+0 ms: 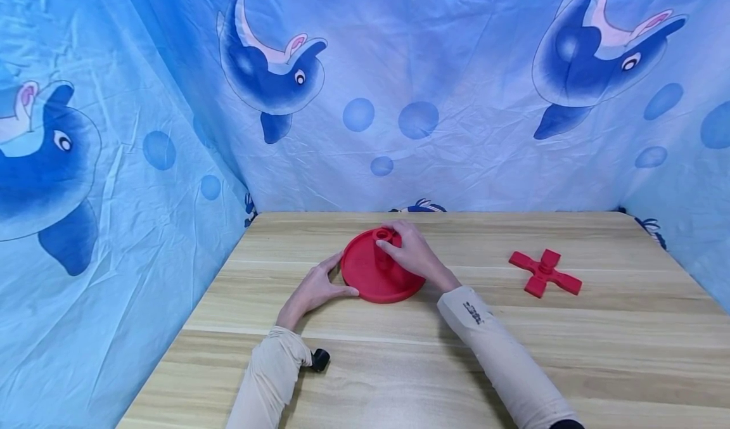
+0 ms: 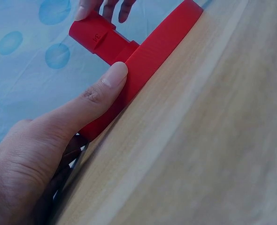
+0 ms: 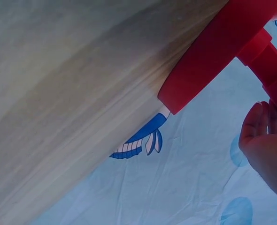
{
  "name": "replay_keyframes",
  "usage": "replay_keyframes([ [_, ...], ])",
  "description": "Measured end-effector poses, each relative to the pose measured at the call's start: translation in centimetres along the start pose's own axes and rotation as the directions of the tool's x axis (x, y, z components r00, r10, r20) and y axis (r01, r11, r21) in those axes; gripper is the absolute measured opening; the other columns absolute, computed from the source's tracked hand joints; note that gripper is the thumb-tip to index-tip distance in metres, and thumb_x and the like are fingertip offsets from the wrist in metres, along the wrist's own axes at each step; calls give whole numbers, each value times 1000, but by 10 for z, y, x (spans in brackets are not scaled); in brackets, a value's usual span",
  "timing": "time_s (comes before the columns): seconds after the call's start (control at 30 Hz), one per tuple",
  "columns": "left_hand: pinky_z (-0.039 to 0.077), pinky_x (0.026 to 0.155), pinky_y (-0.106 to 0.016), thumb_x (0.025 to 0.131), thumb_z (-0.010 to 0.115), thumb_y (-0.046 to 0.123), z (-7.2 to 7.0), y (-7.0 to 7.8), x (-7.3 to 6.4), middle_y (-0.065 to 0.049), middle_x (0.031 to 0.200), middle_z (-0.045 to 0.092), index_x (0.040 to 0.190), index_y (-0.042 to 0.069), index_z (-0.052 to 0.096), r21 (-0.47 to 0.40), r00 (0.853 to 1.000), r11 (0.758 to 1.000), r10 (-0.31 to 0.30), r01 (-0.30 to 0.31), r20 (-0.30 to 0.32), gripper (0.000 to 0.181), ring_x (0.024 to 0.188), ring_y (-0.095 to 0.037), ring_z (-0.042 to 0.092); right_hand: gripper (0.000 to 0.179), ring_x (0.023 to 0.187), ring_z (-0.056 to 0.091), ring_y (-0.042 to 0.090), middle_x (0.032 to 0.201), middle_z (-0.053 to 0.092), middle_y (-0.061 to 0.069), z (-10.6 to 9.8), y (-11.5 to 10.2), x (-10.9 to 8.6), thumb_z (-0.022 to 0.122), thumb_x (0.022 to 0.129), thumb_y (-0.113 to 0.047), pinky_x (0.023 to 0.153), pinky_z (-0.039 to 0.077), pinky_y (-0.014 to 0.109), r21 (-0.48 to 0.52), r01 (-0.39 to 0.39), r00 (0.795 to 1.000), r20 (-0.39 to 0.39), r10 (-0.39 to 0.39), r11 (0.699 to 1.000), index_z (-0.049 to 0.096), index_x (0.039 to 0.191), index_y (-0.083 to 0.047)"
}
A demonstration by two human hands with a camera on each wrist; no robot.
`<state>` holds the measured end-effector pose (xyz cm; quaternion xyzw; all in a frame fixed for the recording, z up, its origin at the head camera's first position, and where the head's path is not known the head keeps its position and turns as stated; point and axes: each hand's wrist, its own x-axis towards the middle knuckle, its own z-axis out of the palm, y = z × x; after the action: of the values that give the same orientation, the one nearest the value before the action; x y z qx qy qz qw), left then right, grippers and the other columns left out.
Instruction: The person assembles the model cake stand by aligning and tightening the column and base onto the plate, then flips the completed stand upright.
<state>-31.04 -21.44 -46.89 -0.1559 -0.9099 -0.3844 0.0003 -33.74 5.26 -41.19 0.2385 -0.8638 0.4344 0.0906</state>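
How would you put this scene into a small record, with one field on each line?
Left hand: holds the disc at its rim
Right hand: grips the post near its top
Post: red, upright on the disc
Disc: red, flat on the table
Cross: red, four arms, right of the disc, untouched
Backdrop: blue cloth, sea-creature print

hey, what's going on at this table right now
A person is handling a red assembly on the wooden table. The right hand grips an upright red post standing on a round red base, while the left hand holds the base's edge. Off to the right, a red cross-shaped piece lies apart, untouched.
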Motion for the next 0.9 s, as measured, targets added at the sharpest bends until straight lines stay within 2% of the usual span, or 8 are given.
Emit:
replay_keyframes([
  [0.23, 36, 117, -52, 73, 91, 57, 0, 2, -2, -7, 160, 44, 161, 15, 40, -4, 1000, 1000, 1, -1, -10, 110, 148, -30, 38, 49, 123, 54, 30, 132, 60, 14, 3, 1, 0, 75, 98, -17, 96, 56, 47, 32, -11, 1000, -11, 11, 999, 59, 140, 1],
  [0.57, 36, 117, -53, 74, 90, 57, 0, 1, -1, -6, 161, 42, 162, 17, 38, 10, 1000, 1000, -2, 2, 2, 110, 148, -30, 36, 53, 124, 54, 29, 134, 59, 13, 3, 3, -2, 76, 96, -20, 93, 58, 46, 32, -24, 999, -21, 25, 999, 57, 142, -2],
  [0.7, 37, 117, -52, 74, 90, 58, 0, 1, -1, -5, 161, 42, 162, 19, 38, 12, 1000, 1000, -6, 6, 11, 110, 148, -29, 36, 55, 127, 54, 29, 138, 57, 12, -2, 2, -7, 75, 97, -23, 94, 58, 46, 7, -33, 999, 1, 33, 999, 55, 146, -5],
  [0.9, 38, 116, -53, 75, 90, 57, 0, 2, -1, -6, 160, 43, 162, 17, 38, 7, 1000, 1000, 1, -1, 1, 109, 147, -30, 38, 62, 126, 55, 33, 138, 58, 15, -20, 5, -17, 77, 95, -19, 91, 59, 48, 20, -49, 999, 6, 49, 999, 51, 150, -5],
])
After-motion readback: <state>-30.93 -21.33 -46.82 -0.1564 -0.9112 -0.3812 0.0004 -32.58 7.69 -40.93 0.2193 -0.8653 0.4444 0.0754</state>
